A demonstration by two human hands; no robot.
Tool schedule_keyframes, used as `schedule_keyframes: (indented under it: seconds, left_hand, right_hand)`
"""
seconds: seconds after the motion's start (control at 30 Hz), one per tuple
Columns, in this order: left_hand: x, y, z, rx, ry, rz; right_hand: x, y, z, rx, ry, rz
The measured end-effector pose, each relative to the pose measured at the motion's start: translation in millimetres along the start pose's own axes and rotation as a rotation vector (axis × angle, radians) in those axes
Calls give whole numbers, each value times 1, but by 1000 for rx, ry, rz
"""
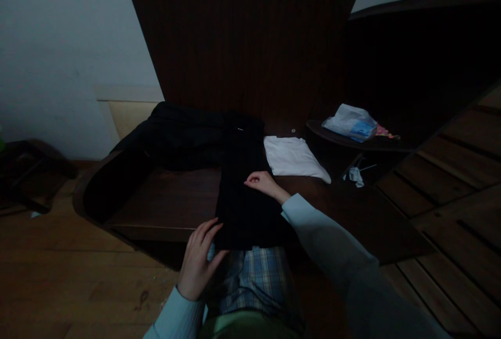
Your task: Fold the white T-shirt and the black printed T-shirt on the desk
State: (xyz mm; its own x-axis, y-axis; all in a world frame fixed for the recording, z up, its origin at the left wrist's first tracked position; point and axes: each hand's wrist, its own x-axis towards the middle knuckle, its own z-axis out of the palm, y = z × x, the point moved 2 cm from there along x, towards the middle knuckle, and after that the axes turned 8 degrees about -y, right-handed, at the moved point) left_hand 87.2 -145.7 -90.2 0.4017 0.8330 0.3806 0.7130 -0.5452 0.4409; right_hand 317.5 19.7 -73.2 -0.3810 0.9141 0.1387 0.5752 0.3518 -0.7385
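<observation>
A black garment [246,208] lies lengthwise over the dark wooden bench, its front edge reaching my lap. At its near left corner is my left hand [201,255], fingers spread and fingertips at the cloth's edge. My right hand [263,182] is over the middle of the garment, with thumb and fingers curled together; whether cloth is pinched in them is hidden. Just beyond that hand, a folded white cloth [295,157] lies flat on the bench. Another dark garment [183,132] is heaped at the back left, merging with the black one in the dim light.
The bench [168,198] has a raised curved left side and a tall dark panel [250,36] behind it. On the right, a shelf holds a plastic packet [350,122]; crumpled white paper [356,177] is below it. A dark stool-like object [31,177] stands far left.
</observation>
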Motion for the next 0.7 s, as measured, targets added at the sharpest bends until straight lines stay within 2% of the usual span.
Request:
schedule_keyframes:
  seconds: [0.17,0.33,0.47,0.57,0.7]
  left_hand:
    - [1,2,3,-90,62,-33]
    - [7,9,9,-134,290,-164]
    - [9,15,7,-141,421,-205]
    - [7,17,3,-143,440,-182]
    - [5,18,3,-166,379,-138]
  right_hand:
    - [0,1,1,4,3,-5]
    - [0,0,-1,8,-8,-10]
    - [-1,-3,-2,-7,-15,-12]
    - [-2,-4,-2,-4,-8,1]
    - [-1,-3,-2,-4,0,17]
